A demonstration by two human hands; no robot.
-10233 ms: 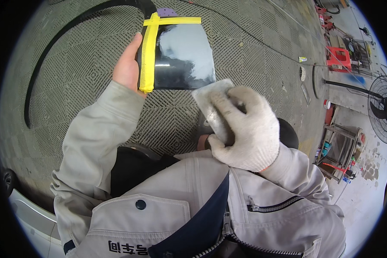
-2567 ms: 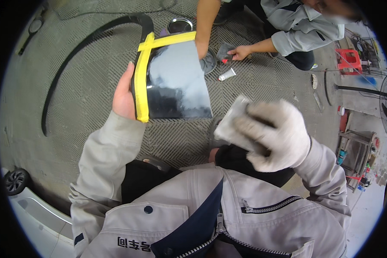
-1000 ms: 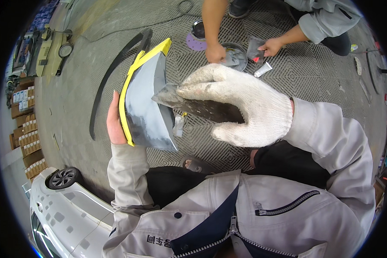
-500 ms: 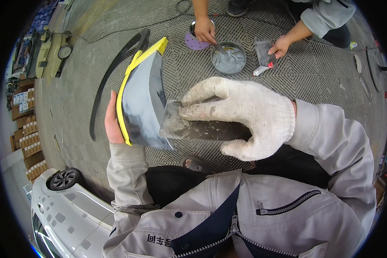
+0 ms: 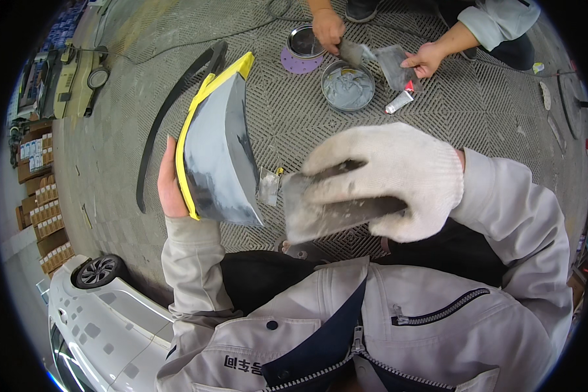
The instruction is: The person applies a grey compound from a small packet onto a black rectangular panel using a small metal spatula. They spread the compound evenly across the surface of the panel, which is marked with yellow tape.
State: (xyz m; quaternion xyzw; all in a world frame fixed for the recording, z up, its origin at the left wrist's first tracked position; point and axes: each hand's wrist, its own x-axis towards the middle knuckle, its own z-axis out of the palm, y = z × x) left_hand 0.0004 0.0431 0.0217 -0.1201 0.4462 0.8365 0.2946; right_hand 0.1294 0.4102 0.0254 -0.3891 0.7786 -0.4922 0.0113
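Note:
My bare left hand (image 5: 170,186) grips the left edge of a curved grey panel (image 5: 217,153), whose border carries yellow masking tape (image 5: 193,124). Patchy lighter and darker grey covers the panel's face. In its white knit glove, my right hand (image 5: 392,179) is closed on a flat, smeared putty spreader (image 5: 326,212), held just right of the panel and apart from it. Beyond, a co-worker's hand (image 5: 328,29) works a putty knife (image 5: 353,53) against a flat plate (image 5: 393,67) in their other hand (image 5: 424,60). Beneath is a round tin of grey putty (image 5: 348,86).
A small tube (image 5: 399,102) with a red cap lies by the tin. An open lid (image 5: 305,42) and a purple sanding disc (image 5: 300,62) are beside it. A long black strip (image 5: 166,124) lies left of the panel. A white car (image 5: 111,320) stands at lower left.
My right hand has drawn the spreader rightward, off the panel. The co-worker has lifted the putty knife out of the tin and brought it to the plate. The panel stays nearly still.

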